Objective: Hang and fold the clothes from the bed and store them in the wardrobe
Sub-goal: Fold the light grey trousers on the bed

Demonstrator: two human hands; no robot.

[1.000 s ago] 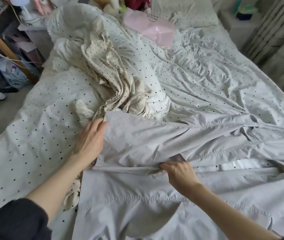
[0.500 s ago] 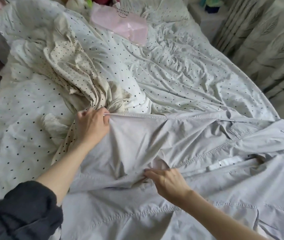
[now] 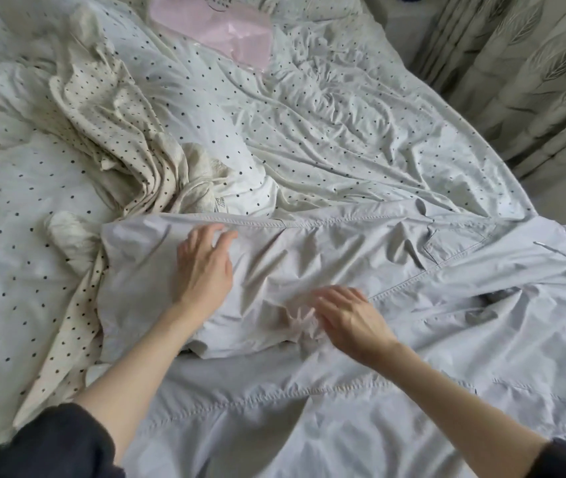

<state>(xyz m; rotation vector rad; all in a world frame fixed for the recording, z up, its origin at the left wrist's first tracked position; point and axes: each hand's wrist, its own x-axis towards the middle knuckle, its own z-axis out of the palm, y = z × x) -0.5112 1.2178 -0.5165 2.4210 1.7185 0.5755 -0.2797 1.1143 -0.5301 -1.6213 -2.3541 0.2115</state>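
Two hands flat on grey shirt (image 3: 361, 257), L (image 3: 204, 269) w/ fingers spread, R (image 3: 350, 320) nearer.

Both hands, left (image 3: 205, 267) and right (image 3: 350, 319), lie flat on the grey shirt (image 3: 361, 257) spread over the dotted bed (image 3: 343, 132).

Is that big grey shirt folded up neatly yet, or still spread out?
Partly folded. One side of the grey shirt is turned over its middle, the rest lies spread and creased. Left hand and right hand rest flat on it.
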